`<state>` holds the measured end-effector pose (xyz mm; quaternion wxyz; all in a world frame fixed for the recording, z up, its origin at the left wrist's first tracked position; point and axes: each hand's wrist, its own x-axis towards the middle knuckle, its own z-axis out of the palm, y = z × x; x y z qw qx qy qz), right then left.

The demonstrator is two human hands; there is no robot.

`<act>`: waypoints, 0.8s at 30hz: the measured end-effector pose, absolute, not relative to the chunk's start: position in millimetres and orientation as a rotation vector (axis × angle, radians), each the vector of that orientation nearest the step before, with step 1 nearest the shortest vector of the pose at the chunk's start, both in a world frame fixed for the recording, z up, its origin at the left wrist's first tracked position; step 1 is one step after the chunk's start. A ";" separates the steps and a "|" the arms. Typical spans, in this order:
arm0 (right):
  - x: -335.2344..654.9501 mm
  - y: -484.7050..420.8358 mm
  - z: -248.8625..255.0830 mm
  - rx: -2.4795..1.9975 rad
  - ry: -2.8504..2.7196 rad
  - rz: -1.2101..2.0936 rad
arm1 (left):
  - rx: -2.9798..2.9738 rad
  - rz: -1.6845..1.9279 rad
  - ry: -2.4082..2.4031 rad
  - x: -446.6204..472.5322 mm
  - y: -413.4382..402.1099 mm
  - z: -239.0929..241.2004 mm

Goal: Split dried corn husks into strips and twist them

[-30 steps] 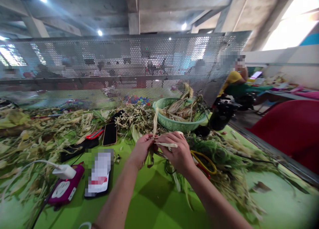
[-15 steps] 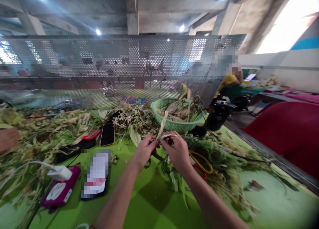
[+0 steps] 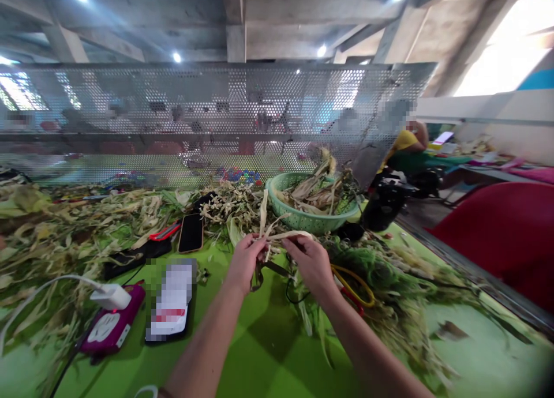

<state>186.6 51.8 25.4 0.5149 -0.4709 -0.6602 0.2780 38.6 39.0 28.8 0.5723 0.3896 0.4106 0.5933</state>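
Note:
My left hand (image 3: pixel 246 264) is closed, pinching a small bunch of pale dried corn husk strips (image 3: pixel 264 209). One strip stands upright from the fingers, and a darker strip hangs below them. My right hand (image 3: pixel 312 265) has its thumb and fingers pressed together on another pale strip (image 3: pixel 293 235), which runs across from the left hand. Where exactly the right fingertips grip it is partly hidden. Behind the hands stands a green plastic basket (image 3: pixel 303 218) of dry husks. Scissors with yellow and red handles (image 3: pixel 366 293) lie partly hidden beside my right wrist.
Left of my arms lie a phone with a lit screen (image 3: pixel 173 300), a dark phone (image 3: pixel 191 233) and a purple power bank (image 3: pixel 115 323) with a white plug. Loose husks (image 3: pixel 47 231) cover the table's left. A perforated metal panel (image 3: pixel 190 121) rises behind; a red chair (image 3: pixel 497 231) is at right.
My hands have drawn a little apart, and the strips between them now show more spread out. The other person's hand at the left edge is out of view. The view has shifted slightly.

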 end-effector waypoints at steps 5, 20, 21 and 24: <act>184.2 49.5 29.5 -0.966 -1.648 0.598 | 1.067 1.344 1.120 35.5 38.6 28.4; 182.6 43.9 33.2 -1.048 -1.598 0.527 | 1.785 1.113 1.269 45.2 35.4 26.8; 182.5 43.4 33.9 -1.057 -1.596 0.520 | 1.782 1.115 1.261 45.8 35.6 26.5; 181.5 40.1 37.2 -1.047 -1.630 0.502 | 1.726 1.133 1.240 45.1 35.8 26.9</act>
